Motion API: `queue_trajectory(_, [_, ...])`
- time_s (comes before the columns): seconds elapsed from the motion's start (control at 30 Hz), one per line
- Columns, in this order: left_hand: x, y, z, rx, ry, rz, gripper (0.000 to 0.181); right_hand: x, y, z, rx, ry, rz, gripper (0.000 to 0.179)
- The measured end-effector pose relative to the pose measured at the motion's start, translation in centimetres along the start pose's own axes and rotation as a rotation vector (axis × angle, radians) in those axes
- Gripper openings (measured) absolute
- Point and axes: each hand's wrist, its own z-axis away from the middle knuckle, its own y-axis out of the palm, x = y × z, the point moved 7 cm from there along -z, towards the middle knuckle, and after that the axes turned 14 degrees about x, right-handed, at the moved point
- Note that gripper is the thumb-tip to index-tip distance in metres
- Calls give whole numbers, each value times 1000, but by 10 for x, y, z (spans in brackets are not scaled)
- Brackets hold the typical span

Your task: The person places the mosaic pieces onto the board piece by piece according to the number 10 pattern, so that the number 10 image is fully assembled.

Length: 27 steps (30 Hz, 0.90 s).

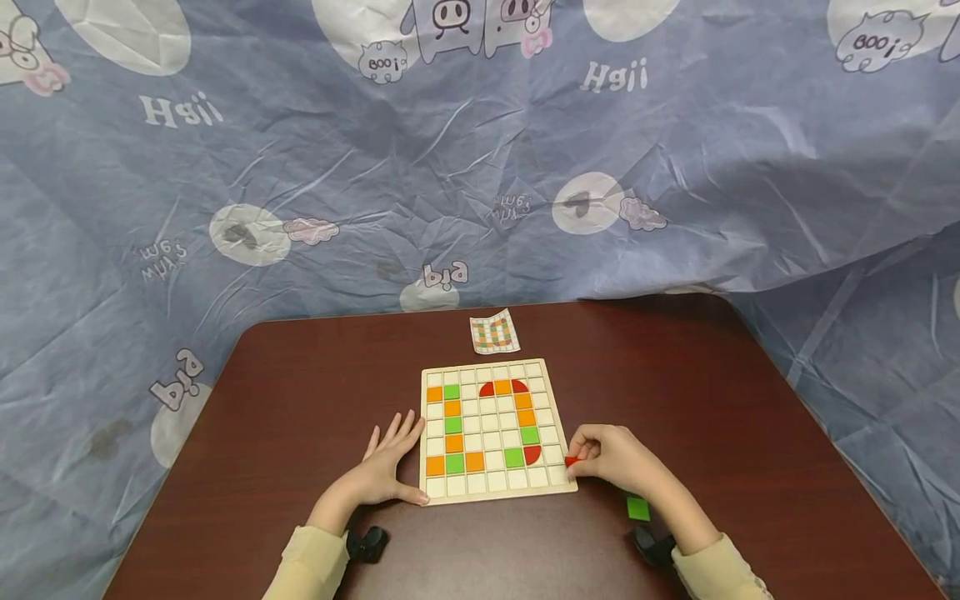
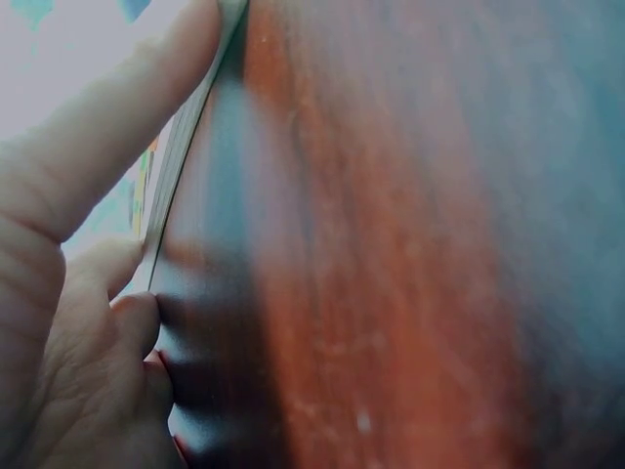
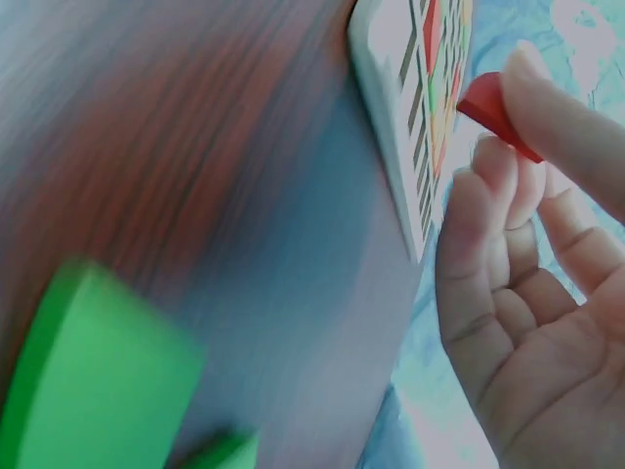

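Note:
A pale wooden grid board (image 1: 487, 482) lies on the table, with orange, green and red tiles in some of its squares. My left hand (image 1: 381, 468) rests along the board's left edge, fingers spread and straight, thumb at the near left corner. In the left wrist view the thumb (image 2: 117, 117) lies against the board's side. My right hand (image 1: 617, 457) pinches a red tile (image 3: 496, 112) with one rounded side between thumb and fingers, close to the board's near right corner. A green square tile (image 1: 638, 508) lies on the table below the right wrist.
Behind the board lies a small paper card (image 1: 494, 333) printed with a coloured grid pattern. The dark brown table (image 1: 322, 375) ends at a blue patterned cloth (image 1: 450, 167). Black wrist cameras sit beneath both wrists. Part of another green piece (image 3: 223, 451) shows in the right wrist view.

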Motion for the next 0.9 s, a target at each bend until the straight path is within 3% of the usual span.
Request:
queue_trajectory(0.17, [-2, 0, 0, 4, 1, 11, 121, 15, 9, -21, -30, -24, -57, 18])
queue_trajectory(0.43, [-1, 1, -1, 11, -8, 6, 119, 36, 31, -57, 1, -71, -126, 12])
queue_trajectory(0.63, [-2, -1, -1, 12, 1, 0, 119, 44, 48, -72, 57, -77, -105, 11])
queue_trajectory(0.9, [0, 0, -1, 11, -7, 1, 120, 52, 56, -78, 108, -82, -20, 10])
